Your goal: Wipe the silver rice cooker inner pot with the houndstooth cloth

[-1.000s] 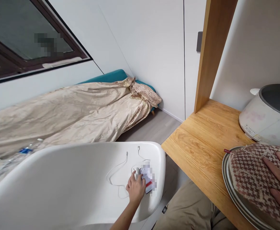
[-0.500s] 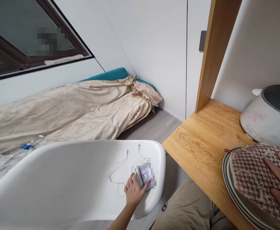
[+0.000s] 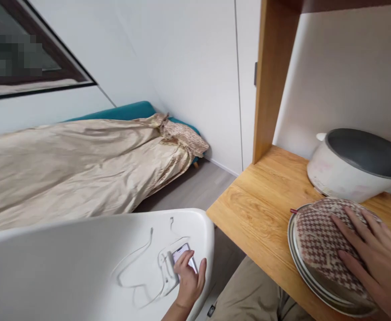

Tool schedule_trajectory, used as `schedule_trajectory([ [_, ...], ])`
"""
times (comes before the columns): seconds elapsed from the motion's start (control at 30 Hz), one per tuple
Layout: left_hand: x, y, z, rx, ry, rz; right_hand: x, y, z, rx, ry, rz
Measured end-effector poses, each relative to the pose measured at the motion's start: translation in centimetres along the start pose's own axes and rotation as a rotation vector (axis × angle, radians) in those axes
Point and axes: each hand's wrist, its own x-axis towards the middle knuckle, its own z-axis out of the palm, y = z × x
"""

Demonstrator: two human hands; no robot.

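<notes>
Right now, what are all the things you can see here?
Phone: one, lit screen, on the white table, under the left hand.
Charger with cable: one, white, beside the phone.
White table: one, lower left.
Patterned cloth: one, brown and white, over a metal plate.
Metal plate: one, silver, on the wooden counter.
Wooden counter: one, light brown, right.
Cooker pot: one, white, dark inside, behind the plate.
Bedcover: one, beige, over a teal bed.
Left hand: on the phone.
Right hand: flat on the cloth.
</notes>
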Motion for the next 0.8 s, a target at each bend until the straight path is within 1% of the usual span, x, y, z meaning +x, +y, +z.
schedule_trajectory([
  [0.03, 0.1, 2.2, -0.4, -0.129, 0.090, 0.140, 0.2, -0.2, -0.2, 0.008, -0.006, 0.006],
  [0.07, 0.3, 4.6, -1.0, -0.248, 0.105, 0.328, 0.4, -0.4, -0.4, 0.005, -0.023, 0.008],
  [0.1, 0.6, 7.3, -1.6, -0.344, 0.043, 0.517, 0.6, -0.6, -0.6, -0.004, -0.023, 0.016],
  [0.13, 1.0, 10.2, -2.4, -0.425, -0.044, 0.656, 0.8, -0.8, -0.8, -0.010, -0.029, 0.023],
  [0.17, 1.3, 13.1, -3.1, -0.496, -0.115, 0.765, 1.0, -0.9, -1.0, -0.021, -0.048, 0.046],
  [0.2, 1.7, 16.1, -3.7, -0.542, -0.178, 0.817, 1.1, -1.1, -1.2, -0.025, -0.048, 0.054],
  [0.27, 2.2, 21.4, -4.4, -0.591, -0.323, 0.829, 1.4, -1.3, -1.5, -0.033, -0.071, 0.078],
  [0.33, 2.6, 25.4, -4.2, -0.553, -0.470, 0.797, 1.5, -1.4, -1.9, -0.024, -0.113, 0.090],
  [0.37, 2.7, 26.8, -3.8, -0.521, -0.527, 0.781, 1.6, -1.4, -2.1, -0.016, -0.138, 0.093],
  [0.43, 3.0, 28.6, -3.0, -0.494, -0.600, 0.786, 1.8, -1.5, -2.4, -0.004, -0.181, 0.104],
  [0.53, 3.6, 29.9, -2.0, -0.503, -0.641, 0.795, 2.0, -1.6, -2.5, -0.007, -0.213, 0.133],
  [0.67, 4.0, 30.6, -1.0, -0.458, -0.656, 0.802, 2.4, -1.9, -2.6, -0.008, -0.242, 0.164],
  [0.8, 3.5, 30.5, -0.2, -0.392, -0.656, 0.795, 2.8, -2.5, -3.4, 0.002, -0.303, 0.177],
])
